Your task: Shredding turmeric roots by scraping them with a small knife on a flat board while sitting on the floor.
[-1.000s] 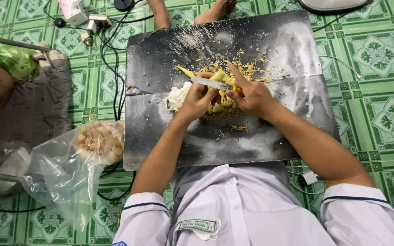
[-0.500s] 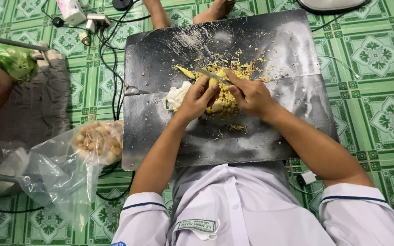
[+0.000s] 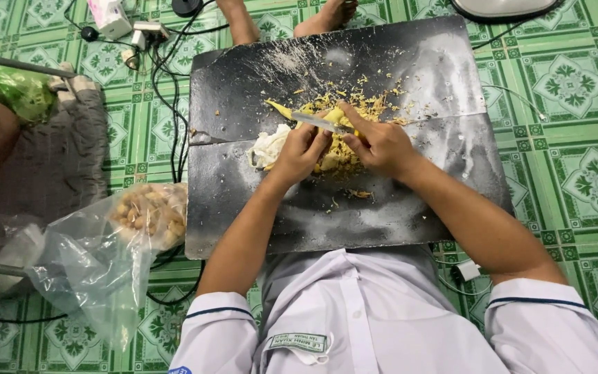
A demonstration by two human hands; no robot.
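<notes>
My one view, a head-worn camera, looking straight down from above my shoulders, fairly near, onto the dark board (image 3: 396, 208) on the green tiled floor (image 3: 576, 138), no second view.

The near part of the dark board (image 3: 354, 221) lies bare between the forearms, and its right end beyond the right hand (image 3: 382, 145) is open too. Yellow scraps (image 3: 365, 107) crowd the middle, with a white rag (image 3: 268, 147) just left of the left hand (image 3: 300, 151). Off the left edge, a plastic bag (image 3: 105, 242) and tangled cables (image 3: 164, 90) block the floor.
</notes>
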